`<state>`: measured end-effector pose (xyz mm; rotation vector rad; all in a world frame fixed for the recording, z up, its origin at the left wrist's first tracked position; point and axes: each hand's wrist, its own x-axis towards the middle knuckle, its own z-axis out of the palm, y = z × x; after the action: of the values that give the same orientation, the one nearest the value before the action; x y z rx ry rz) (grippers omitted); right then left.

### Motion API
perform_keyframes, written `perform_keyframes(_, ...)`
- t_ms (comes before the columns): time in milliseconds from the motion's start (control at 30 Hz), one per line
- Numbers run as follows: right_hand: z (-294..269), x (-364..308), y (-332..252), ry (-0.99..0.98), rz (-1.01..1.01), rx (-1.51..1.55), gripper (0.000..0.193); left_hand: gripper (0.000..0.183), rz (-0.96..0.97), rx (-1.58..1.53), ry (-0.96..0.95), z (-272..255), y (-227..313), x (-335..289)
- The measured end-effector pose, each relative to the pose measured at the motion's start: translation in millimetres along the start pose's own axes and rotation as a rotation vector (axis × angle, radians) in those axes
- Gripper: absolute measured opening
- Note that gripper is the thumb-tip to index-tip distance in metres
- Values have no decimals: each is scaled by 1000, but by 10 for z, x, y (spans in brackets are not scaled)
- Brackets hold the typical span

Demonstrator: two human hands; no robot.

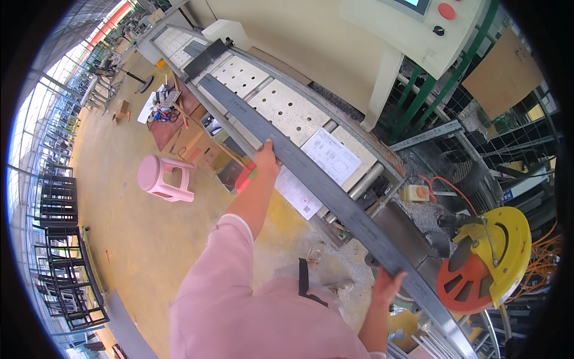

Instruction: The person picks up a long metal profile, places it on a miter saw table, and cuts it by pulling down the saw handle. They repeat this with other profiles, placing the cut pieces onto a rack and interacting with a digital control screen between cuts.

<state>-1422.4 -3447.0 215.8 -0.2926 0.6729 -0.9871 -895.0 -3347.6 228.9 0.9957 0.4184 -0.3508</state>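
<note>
A long dark grey rectangular metal tube lies diagonally along a perforated roller table and reaches past its near end to the lower right. My left hand grips the tube's near side around its middle, fingers partly hidden by it. Farther down, my right hand holds the same edge, its thumb on top and the other fingers out of sight. Printed white paper shows on the table on both sides of the tube. Right of the tube's lower part stands a cutting saw with a yellow and orange guard.
A pink stool stands on the floor at left, beside cardboard boxes. Black metal frames are stacked at far left. A control panel with a red button overhangs the upper right. Orange cables tangle behind the saw.
</note>
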Motion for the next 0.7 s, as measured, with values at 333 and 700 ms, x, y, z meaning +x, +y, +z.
perform_keyframes(333, 716, 948, 835, 167, 182, 148, 40, 33, -556, 271, -377, 405, -1745, -1906)
perform_keyframes(700, 206, -134, 377, 89, 419, -142, 30, 25, -493, 353, -159, 731, -1639, -1397)
